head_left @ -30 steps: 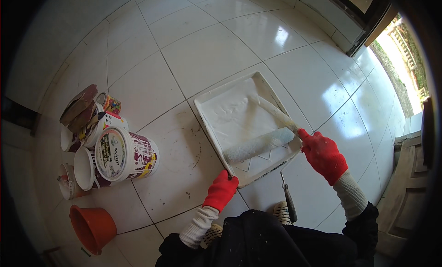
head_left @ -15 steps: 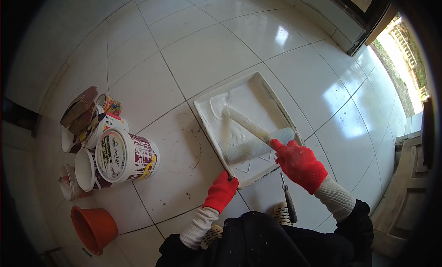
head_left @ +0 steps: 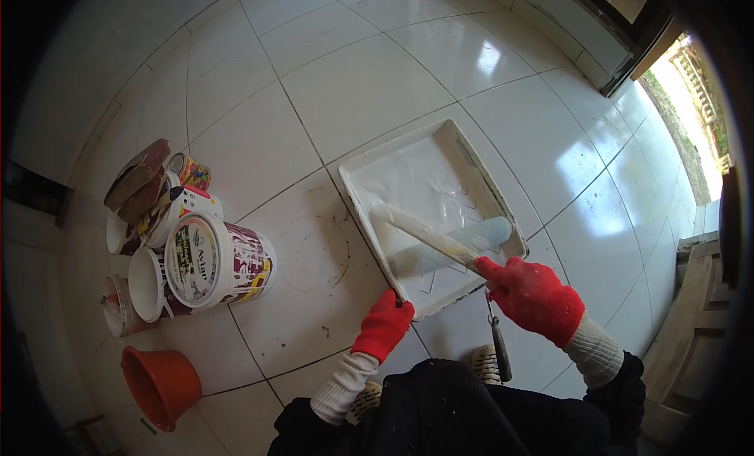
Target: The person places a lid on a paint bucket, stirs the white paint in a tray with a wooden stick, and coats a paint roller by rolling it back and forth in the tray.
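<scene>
A white paint tray [head_left: 509,190] lies on the floor before me, white paint [head_left: 420,181] spread thickly over its far part. My left hand [head_left: 385,326], in a red glove, is closed on the tray's near left corner. My red-gloved right hand [head_left: 538,297] grips a flat, paint-coated stick [head_left: 428,234], whose far end rests in the paint by the left wall. Beneath the stick, a paint roller [head_left: 487,234] lies slantwise across the tray's near part. Its dark handle [head_left: 499,352] sticks out past the near edge, below my right hand.
Left of the tray stand a lidded paint bucket [head_left: 247,260], several open tubs including a white one [head_left: 147,283], and a small colourful can [head_left: 192,172]. An orange bucket [head_left: 179,381] lies tipped nearer me. My shoes [head_left: 487,363] flank the tray's near side. A wooden door [head_left: 691,322] stands at right.
My right hand has moved a little right and nearer me, drawing the stick's end nearer along the tray's left side. My left hand still holds the corner.
</scene>
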`<state>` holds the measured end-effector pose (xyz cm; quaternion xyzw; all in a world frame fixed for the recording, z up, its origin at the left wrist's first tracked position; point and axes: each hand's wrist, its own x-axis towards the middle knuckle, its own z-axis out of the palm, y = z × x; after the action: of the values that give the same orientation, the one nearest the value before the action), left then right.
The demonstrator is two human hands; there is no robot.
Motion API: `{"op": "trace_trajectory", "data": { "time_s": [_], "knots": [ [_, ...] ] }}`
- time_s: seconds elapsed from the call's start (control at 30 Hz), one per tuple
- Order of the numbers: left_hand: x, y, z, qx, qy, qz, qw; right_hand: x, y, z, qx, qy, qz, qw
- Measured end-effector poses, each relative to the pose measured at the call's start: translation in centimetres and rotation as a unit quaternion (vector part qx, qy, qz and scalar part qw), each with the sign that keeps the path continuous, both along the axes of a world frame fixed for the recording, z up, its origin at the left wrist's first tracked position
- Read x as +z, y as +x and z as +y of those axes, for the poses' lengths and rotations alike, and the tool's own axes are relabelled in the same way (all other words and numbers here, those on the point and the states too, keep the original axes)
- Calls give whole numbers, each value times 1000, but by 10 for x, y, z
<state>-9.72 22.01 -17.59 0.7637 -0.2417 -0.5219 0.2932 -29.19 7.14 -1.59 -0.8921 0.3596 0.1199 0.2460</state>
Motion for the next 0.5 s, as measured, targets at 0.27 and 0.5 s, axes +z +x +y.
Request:
{"op": "trace_trajectory", "data": {
  "time_s": [0.27, 0.5],
  "knots": [
    [-5, 1, -2, -7, 29, 3, 1000, -37, 30, -2, -11, -13, -62, 998],
    [-2, 2, 0, 11, 15, 8, 1000, -17, 19, 1, -24, -13, -16, 999]
  ]
}}
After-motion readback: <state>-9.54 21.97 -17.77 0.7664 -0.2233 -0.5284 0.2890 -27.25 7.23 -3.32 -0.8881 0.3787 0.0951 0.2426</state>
